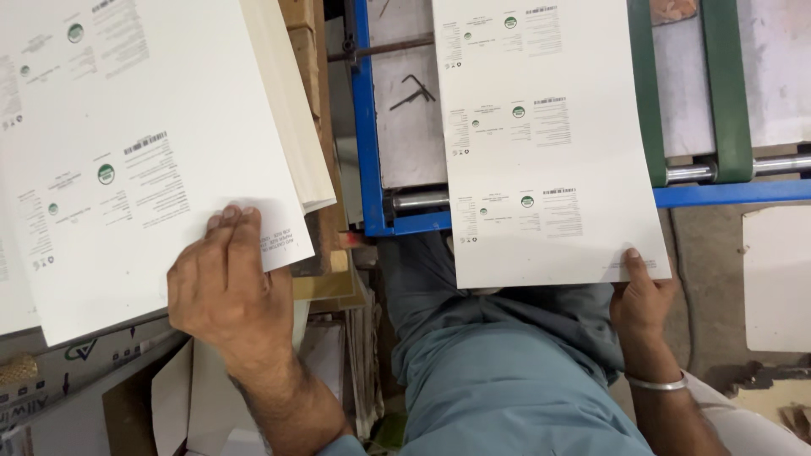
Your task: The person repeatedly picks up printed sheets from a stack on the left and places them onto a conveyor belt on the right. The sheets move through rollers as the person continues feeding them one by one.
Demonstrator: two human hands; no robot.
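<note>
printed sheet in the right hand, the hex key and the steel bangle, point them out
printed sheet (549, 152), head view, middle of its face
hex key (416, 91), head view, at its bend
steel bangle (657, 385), head view, front of the band

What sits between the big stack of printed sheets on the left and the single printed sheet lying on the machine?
In the head view, a blue metal frame rail and a grey plate carrying a dark hex key lie between the stack and the sheet.

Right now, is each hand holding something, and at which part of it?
The right hand holds a printed white sheet by its near right corner. The left hand presses on the near corner of the top sheet of the stack; a grip cannot be told.
</note>
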